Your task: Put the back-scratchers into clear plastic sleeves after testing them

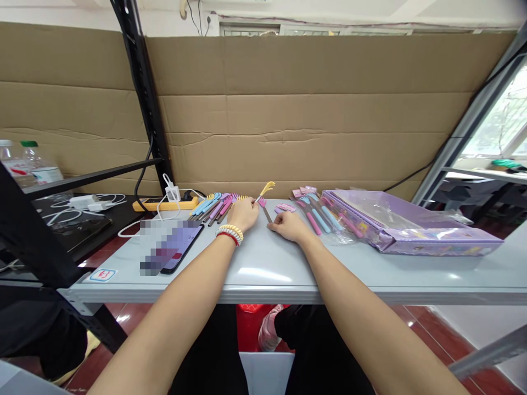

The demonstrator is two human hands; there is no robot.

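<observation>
My left hand [244,213], with beaded bands at its wrist, is closed around a back scratcher with a yellow claw head [267,188] that points up and to the right. Just beside it, my right hand [288,225] pinches the lower end of a back scratcher with a pink head [262,203] and a dark thin shaft, low over the table. Left of my hands, several loose back scratchers [214,207] in blue, purple, pink and yellow lie in a row. To the right lie several more back scratchers [317,213] with pink cards and clear wrapping.
A purple box [436,246] with clear plastic in it stands on the right of the grey table [263,262]. At the left lie a phone [185,247] and a yellow power strip [185,203] with a charger and white cable. A cardboard wall [308,115] closes off the back.
</observation>
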